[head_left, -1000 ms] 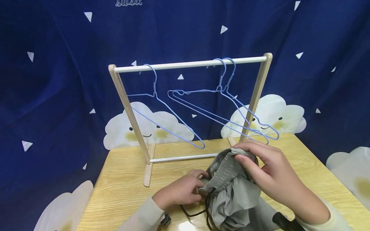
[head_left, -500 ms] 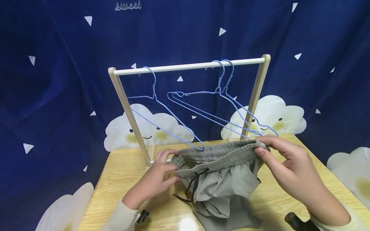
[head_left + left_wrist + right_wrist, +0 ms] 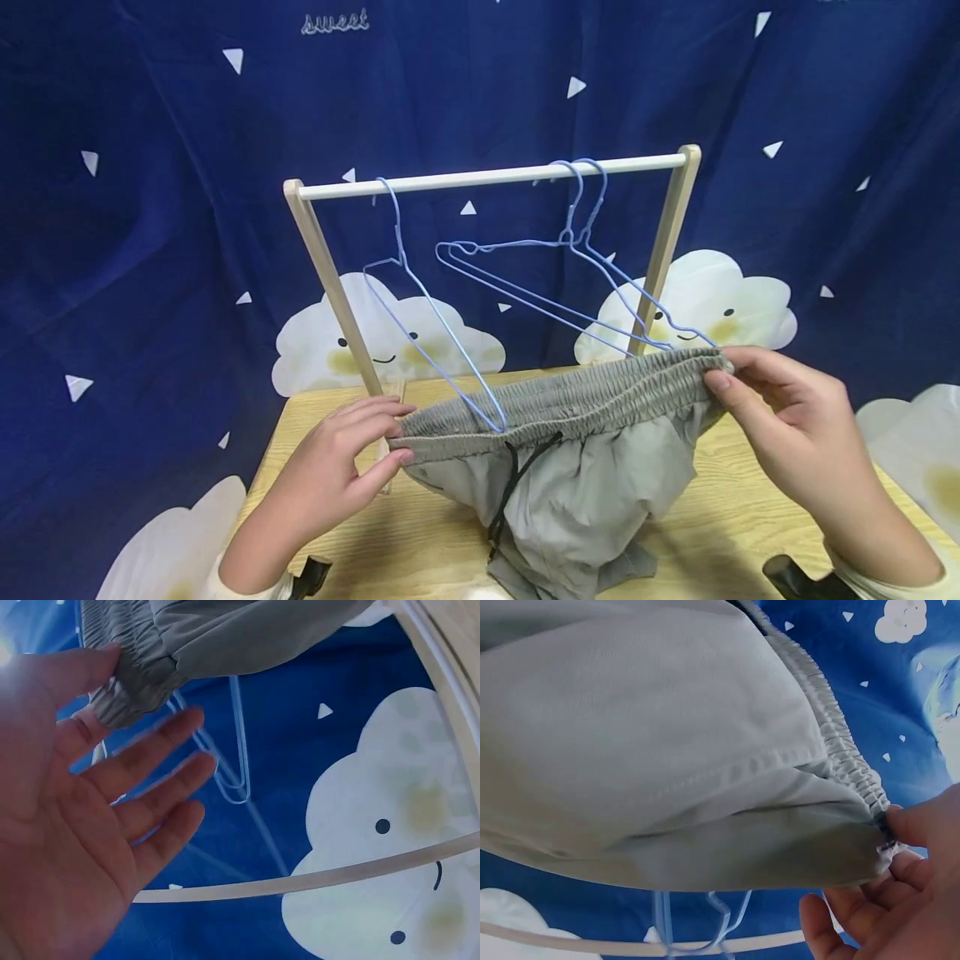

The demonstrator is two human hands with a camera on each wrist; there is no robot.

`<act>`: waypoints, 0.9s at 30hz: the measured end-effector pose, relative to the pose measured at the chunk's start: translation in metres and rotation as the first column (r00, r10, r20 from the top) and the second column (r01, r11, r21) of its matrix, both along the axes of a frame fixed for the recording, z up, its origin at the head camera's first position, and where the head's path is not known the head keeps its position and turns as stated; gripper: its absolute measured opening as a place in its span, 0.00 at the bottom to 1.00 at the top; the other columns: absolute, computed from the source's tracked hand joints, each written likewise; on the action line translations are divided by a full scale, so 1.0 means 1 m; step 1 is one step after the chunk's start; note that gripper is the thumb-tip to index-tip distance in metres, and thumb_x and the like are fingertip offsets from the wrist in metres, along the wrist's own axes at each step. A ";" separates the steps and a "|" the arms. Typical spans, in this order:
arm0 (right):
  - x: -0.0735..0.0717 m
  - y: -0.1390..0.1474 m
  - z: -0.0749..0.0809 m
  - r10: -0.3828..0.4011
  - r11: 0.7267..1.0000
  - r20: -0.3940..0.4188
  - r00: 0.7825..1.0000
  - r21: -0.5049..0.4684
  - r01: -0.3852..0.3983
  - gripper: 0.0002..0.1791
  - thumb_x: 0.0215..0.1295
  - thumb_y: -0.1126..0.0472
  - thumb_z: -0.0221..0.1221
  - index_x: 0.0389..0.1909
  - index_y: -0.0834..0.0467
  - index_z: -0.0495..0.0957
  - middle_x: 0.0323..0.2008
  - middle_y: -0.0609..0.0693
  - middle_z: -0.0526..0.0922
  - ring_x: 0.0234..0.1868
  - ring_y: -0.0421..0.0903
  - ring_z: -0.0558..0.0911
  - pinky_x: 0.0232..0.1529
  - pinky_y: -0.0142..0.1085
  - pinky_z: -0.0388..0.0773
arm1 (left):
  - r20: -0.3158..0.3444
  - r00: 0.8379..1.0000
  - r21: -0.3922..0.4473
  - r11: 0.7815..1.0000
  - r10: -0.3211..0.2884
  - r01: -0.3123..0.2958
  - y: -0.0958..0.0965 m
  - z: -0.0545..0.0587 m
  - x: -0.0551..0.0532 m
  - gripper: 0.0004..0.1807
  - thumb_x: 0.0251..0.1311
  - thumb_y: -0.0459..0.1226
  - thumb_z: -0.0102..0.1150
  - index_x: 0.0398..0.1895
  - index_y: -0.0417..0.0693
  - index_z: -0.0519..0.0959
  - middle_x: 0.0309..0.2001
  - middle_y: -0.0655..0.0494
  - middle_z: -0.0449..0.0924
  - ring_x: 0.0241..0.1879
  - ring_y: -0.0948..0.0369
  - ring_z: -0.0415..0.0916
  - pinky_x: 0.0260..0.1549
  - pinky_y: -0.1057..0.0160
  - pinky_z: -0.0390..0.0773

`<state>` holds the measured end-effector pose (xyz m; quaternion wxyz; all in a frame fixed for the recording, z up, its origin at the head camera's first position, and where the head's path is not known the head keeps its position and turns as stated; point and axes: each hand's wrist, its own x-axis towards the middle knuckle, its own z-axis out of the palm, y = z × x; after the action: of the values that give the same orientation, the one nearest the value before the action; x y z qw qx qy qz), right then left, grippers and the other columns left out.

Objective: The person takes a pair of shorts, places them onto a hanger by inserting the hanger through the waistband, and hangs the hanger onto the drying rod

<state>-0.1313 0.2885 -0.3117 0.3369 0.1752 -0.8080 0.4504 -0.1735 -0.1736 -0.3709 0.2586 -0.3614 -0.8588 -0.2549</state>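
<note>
Grey drawstring shorts [image 3: 592, 483] hang between the two hands, the elastic waistband stretched wide and black cords dangling in front. My left hand [image 3: 322, 467] pinches the left end of the waistband between thumb and forefinger; its other fingers extend loosely in the left wrist view. The right end of the band is pinched by my right hand [image 3: 802, 433], also seen close up in the right wrist view. A blue wire hanger [image 3: 442, 325] hangs at the rack's left, its lower right corner at the waistband's opening. Whether that corner is inside cannot be told for certain.
A wooden rack [image 3: 487, 176] with a white bar stands on the wood-grain table [image 3: 720, 533]. Two more blue hangers [image 3: 525, 292] hang near its right post. Behind is a dark blue curtain [image 3: 187, 125] with clouds and triangles.
The left hand has moved left and the right hand slightly right, stretching the waistband open. The shorts have risen toward the rack. The left hanger has swung and turned.
</note>
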 end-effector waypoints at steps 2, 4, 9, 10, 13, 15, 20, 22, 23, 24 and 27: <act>-0.001 0.002 -0.004 -0.007 1.000 0.036 0.999 -0.011 0.007 0.12 0.67 0.82 0.64 0.48 0.69 0.87 0.36 0.41 0.91 0.35 0.33 0.86 0.41 0.20 0.81 | -0.014 1.000 0.021 1.000 -0.012 0.012 -0.002 0.002 0.005 0.12 0.59 0.35 0.79 0.35 0.60 0.83 0.53 0.61 0.91 0.58 0.55 0.88 0.61 0.53 0.85; -0.002 0.005 -0.010 -0.009 1.000 0.062 0.998 -0.013 0.010 0.12 0.68 0.82 0.64 0.47 0.69 0.87 0.36 0.41 0.90 0.35 0.33 0.86 0.41 0.20 0.81 | -0.022 0.999 0.059 0.998 -0.037 0.038 -0.003 0.003 0.008 0.14 0.57 0.33 0.79 0.35 0.60 0.83 0.46 0.63 0.91 0.49 0.59 0.90 0.56 0.62 0.86; -0.006 0.011 -0.028 0.008 1.000 0.114 0.993 0.011 -0.010 0.11 0.70 0.80 0.64 0.48 0.67 0.87 0.36 0.42 0.90 0.37 0.33 0.86 0.44 0.20 0.81 | -0.018 0.998 0.135 0.988 -0.068 0.070 -0.006 0.004 0.013 0.16 0.56 0.29 0.79 0.36 0.60 0.83 0.37 0.70 0.85 0.35 0.69 0.83 0.43 0.73 0.81; -0.006 0.012 -0.031 0.013 1.000 0.129 0.992 0.022 -0.016 0.11 0.71 0.79 0.64 0.48 0.65 0.87 0.36 0.42 0.90 0.38 0.33 0.87 0.45 0.20 0.81 | -0.013 0.998 0.140 0.988 -0.060 0.061 -0.006 0.004 0.014 0.16 0.57 0.29 0.79 0.36 0.60 0.83 0.36 0.71 0.84 0.34 0.70 0.82 0.41 0.73 0.81; -0.007 0.013 -0.040 0.039 0.998 0.181 0.983 0.051 -0.048 0.10 0.74 0.77 0.62 0.48 0.62 0.86 0.36 0.44 0.90 0.40 0.34 0.87 0.46 0.20 0.80 | 0.003 0.999 0.152 0.987 -0.044 0.043 -0.006 0.003 0.016 0.17 0.57 0.29 0.80 0.36 0.61 0.84 0.37 0.72 0.83 0.35 0.71 0.81 0.41 0.73 0.80; -0.007 0.014 -0.045 0.056 0.993 0.224 0.973 0.089 -0.078 0.10 0.76 0.74 0.61 0.47 0.58 0.86 0.36 0.45 0.89 0.40 0.36 0.87 0.46 0.21 0.80 | 0.015 0.999 0.157 0.987 -0.046 0.043 -0.006 0.003 0.018 0.17 0.57 0.29 0.80 0.37 0.62 0.84 0.38 0.72 0.83 0.36 0.70 0.81 0.42 0.73 0.80; -0.009 0.024 -0.054 0.100 0.957 0.357 0.929 0.221 -0.188 0.11 0.78 0.68 0.62 0.44 0.48 0.85 0.36 0.41 0.88 0.41 0.37 0.87 0.43 0.26 0.80 | -0.002 0.997 0.142 0.987 -0.075 0.074 -0.001 0.002 0.021 0.16 0.58 0.28 0.79 0.36 0.60 0.84 0.40 0.70 0.83 0.38 0.69 0.81 0.44 0.72 0.80; -0.010 0.029 -0.057 0.131 0.929 0.418 0.899 0.265 -0.259 0.10 0.79 0.67 0.63 0.44 0.45 0.85 0.37 0.38 0.88 0.42 0.36 0.88 0.43 0.28 0.81 | -0.019 0.997 0.126 0.989 -0.081 0.083 0.001 0.002 0.022 0.15 0.59 0.28 0.78 0.37 0.59 0.84 0.41 0.69 0.82 0.38 0.68 0.81 0.44 0.73 0.80; -0.011 0.031 -0.059 0.150 0.913 0.452 0.879 0.278 -0.299 0.10 0.79 0.66 0.63 0.43 0.45 0.84 0.38 0.37 0.88 0.43 0.36 0.88 0.42 0.29 0.81 | -0.029 0.996 0.116 0.990 -0.081 0.084 0.002 0.002 0.023 0.15 0.59 0.28 0.77 0.37 0.59 0.84 0.41 0.68 0.82 0.39 0.68 0.81 0.45 0.73 0.80; -0.012 0.033 -0.062 0.170 0.897 0.483 0.859 0.284 -0.338 0.10 0.79 0.65 0.63 0.43 0.44 0.84 0.39 0.37 0.87 0.43 0.35 0.88 0.42 0.30 0.81 | -0.039 0.996 0.104 0.991 -0.079 0.082 0.003 0.002 0.023 0.14 0.60 0.28 0.77 0.37 0.58 0.84 0.42 0.67 0.83 0.39 0.67 0.81 0.45 0.73 0.80; -0.017 0.036 -0.070 0.204 0.842 0.550 0.810 0.323 -0.432 0.10 0.80 0.63 0.62 0.42 0.42 0.82 0.39 0.35 0.86 0.46 0.33 0.87 0.41 0.30 0.79 | -0.065 0.995 0.072 0.995 -0.071 0.076 0.005 0.002 0.025 0.13 0.62 0.29 0.75 0.38 0.57 0.84 0.45 0.65 0.83 0.41 0.66 0.83 0.45 0.72 0.81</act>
<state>-0.1483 0.3248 -0.3820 -0.0116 0.2606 -0.9037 0.3396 -0.1485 -0.1683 -0.3690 0.2890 -0.3906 -0.8264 -0.2844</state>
